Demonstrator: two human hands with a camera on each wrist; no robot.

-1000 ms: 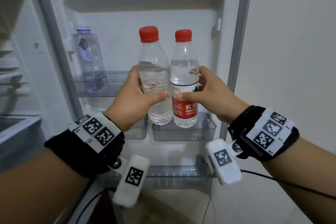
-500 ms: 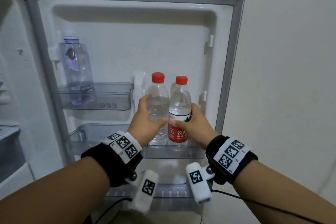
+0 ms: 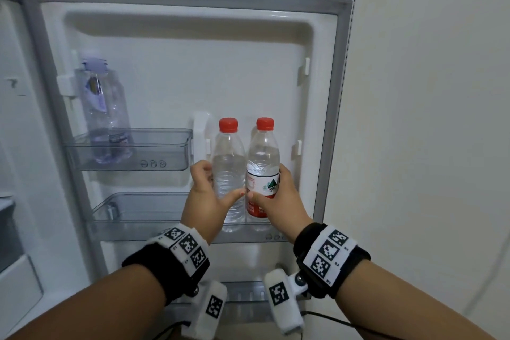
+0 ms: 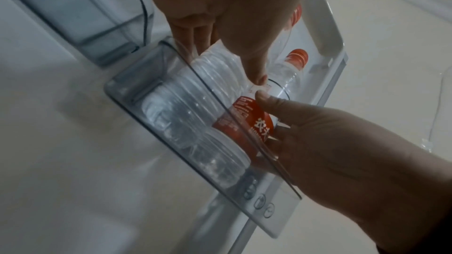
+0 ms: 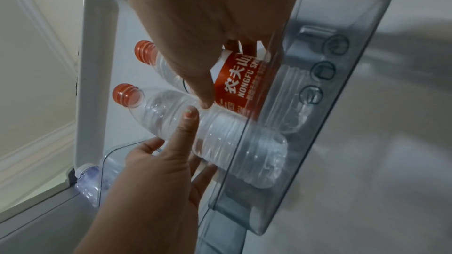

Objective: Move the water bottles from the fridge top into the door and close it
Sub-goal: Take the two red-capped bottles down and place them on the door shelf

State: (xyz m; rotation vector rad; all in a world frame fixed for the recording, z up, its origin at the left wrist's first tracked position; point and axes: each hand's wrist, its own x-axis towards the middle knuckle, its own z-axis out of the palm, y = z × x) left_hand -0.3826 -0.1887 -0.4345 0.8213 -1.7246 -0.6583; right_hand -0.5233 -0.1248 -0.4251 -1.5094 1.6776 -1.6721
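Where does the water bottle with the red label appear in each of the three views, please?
Head: the labelled bottle stands right of centre in the clear door bin, held by the right hand.
Left wrist: centre, its label behind the bin's front wall.
Right wrist: upper centre, label under the thumb.
Shared landmark: the unlabelled bottle touching it, both red-capped.

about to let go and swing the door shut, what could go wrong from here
1. The unlabelled bottle and the labelled bottle stand far taller than the middle door bin, so they may tip when the left hand and right hand release.
2. The bottles press against each other; pulling one hand away first may nudge the other.
3. Swinging the door hard may rock the tall purple bottle in the upper bin.
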